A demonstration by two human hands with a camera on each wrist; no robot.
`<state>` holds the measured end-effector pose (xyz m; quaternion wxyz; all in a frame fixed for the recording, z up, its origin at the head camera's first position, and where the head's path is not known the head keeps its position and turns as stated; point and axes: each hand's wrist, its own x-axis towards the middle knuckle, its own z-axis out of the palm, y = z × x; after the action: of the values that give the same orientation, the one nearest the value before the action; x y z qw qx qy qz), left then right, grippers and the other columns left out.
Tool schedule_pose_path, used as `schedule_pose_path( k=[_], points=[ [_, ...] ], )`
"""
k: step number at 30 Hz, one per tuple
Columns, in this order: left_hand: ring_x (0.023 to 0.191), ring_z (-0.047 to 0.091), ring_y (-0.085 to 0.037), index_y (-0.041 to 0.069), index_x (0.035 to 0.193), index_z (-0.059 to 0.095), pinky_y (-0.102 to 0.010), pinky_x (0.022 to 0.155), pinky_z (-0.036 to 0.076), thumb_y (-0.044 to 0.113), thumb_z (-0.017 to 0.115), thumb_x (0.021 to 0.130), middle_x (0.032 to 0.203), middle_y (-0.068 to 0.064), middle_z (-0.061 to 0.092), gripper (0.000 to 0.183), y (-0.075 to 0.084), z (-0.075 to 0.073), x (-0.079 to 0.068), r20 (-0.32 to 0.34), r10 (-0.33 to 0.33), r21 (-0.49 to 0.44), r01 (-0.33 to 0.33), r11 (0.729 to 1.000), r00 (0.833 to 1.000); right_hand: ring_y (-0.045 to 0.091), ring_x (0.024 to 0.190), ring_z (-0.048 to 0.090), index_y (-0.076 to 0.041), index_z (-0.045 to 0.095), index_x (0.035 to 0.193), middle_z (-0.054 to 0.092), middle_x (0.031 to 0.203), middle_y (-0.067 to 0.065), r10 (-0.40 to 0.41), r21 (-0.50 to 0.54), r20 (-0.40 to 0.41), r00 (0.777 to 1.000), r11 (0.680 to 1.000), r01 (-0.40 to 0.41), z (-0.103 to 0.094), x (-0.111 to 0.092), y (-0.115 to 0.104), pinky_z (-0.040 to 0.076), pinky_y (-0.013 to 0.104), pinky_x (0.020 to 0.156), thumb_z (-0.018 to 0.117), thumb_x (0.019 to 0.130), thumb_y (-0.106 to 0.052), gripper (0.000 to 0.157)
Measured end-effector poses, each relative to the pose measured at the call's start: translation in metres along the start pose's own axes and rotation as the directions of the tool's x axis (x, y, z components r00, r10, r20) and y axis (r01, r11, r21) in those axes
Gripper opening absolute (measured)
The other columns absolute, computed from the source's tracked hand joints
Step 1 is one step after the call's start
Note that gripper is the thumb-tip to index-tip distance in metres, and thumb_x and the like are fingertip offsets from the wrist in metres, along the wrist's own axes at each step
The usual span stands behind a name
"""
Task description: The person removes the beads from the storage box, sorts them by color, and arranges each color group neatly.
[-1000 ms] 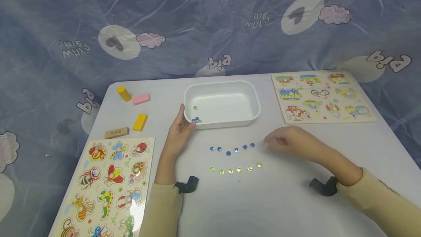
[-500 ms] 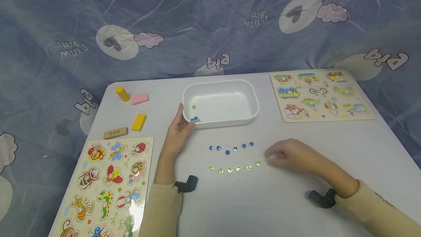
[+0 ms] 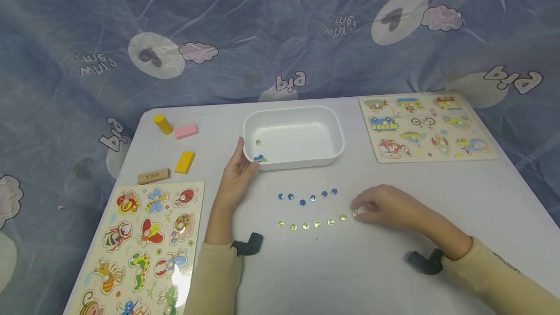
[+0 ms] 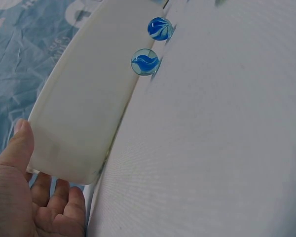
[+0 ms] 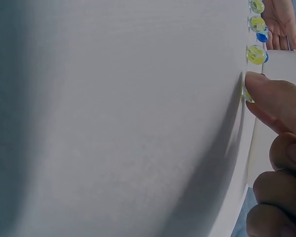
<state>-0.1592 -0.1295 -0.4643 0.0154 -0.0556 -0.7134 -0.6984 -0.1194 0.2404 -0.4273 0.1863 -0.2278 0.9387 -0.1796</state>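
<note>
My left hand (image 3: 237, 179) holds the left end of a white plastic tub (image 3: 302, 163), its thumb at the near rim. Inside the tub's near left corner lie a few blue and yellow-green glass marbles (image 3: 258, 142). My right hand (image 3: 389, 205) pinches a yellow-swirled marble (image 3: 355, 213) between thumb and index finger at the right end of a row of yellow marbles (image 3: 317, 224); the right wrist view shows this marble partly hidden by the fingers. Behind that row runs one of blue marbles (image 3: 312, 198), several in each. Two blue-swirled marbles (image 4: 145, 62) show in the left wrist view.
A wooden puzzle board with insects (image 3: 148, 237) lies at the left, and one with vehicles (image 3: 426, 132) at the back right. A yellow cylinder (image 3: 163, 124), pink block (image 3: 186, 131), yellow block (image 3: 185, 162) and wooden block (image 3: 154, 176) lie at the back left.
My right hand has come down from beside the blue row to the right end of the yellow row, carrying the yellow marble. The left hand stays on the tub.
</note>
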Motion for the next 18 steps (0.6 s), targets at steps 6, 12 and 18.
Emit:
schedule_pose_path(
  k=[6, 12, 18],
  points=[
    [0.146, 0.021, -0.019, 0.021, 0.152, 0.014, -0.011, 0.111, 0.027, 0.015, 0.061, 0.092, 0.159, 0.003, 0.016, 0.077, 0.000, 0.000, 0.000, 0.000, -0.004, 0.004, 0.004, 1.000, 1.000, 0.002, 0.055, 0.044, -0.036, 0.070, 0.092, 0.048, 0.056, -0.016, 0.013, -0.004, 0.017, 1.000, 1.000, -0.013, 0.001, 0.000, -0.001, 0.041, 0.017, 0.053, 0.077, 0.075, -0.036, 0.018],
    [0.146, 0.021, -0.019, 0.021, 0.152, 0.015, -0.010, 0.110, 0.028, 0.014, 0.061, 0.092, 0.159, 0.002, 0.017, 0.076, -0.001, -0.001, 0.000, -0.001, 0.003, -0.006, -0.003, 1.000, 1.000, 0.003, 0.056, 0.045, -0.037, 0.070, 0.092, 0.049, 0.057, -0.014, 0.028, 0.002, 0.031, 0.999, 1.000, -0.028, 0.000, -0.002, -0.002, 0.041, 0.017, 0.053, 0.077, 0.074, -0.038, 0.019],
    [0.146, 0.022, -0.018, 0.023, 0.152, 0.015, -0.010, 0.110, 0.028, 0.015, 0.061, 0.092, 0.159, 0.005, 0.017, 0.076, 0.000, 0.000, 0.000, -0.006, -0.004, 0.012, 0.004, 1.000, 1.000, 0.003, 0.064, 0.050, -0.038, 0.070, 0.097, 0.064, 0.078, -0.019, 0.026, 0.023, -0.025, 0.999, 0.999, -0.025, -0.015, 0.000, 0.000, 0.044, 0.017, 0.058, 0.076, 0.075, -0.042, 0.023]
  ],
)
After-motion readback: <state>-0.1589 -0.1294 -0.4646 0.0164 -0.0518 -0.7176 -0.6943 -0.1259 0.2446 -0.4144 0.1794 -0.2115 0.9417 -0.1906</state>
